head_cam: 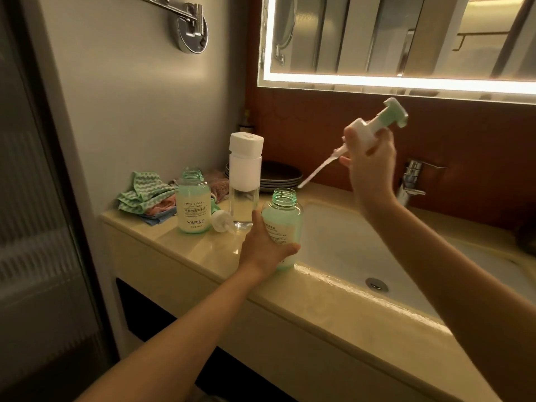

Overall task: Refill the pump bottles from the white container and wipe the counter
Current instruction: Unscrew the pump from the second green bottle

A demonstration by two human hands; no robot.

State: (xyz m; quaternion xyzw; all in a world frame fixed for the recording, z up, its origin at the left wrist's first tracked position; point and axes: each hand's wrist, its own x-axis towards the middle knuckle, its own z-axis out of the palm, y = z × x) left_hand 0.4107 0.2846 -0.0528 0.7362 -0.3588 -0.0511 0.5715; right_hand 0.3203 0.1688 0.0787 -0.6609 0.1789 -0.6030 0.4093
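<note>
Green-tinted pump bottle [285, 219] stands on the tabletop [174, 245], mouth open upward, with the left grip [264, 248] wrapped round its body. Above and right of that bottle, the right grip [371, 163] clasps the pump head [374, 126], and its dip tube [319, 169] slants down-left, the tip just short of the mouth.

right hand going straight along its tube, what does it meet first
Probably the open mouth of the pump bottle in the left hand: the tube of the pump head in the right hand aims at it, though depth is unclear.
</note>
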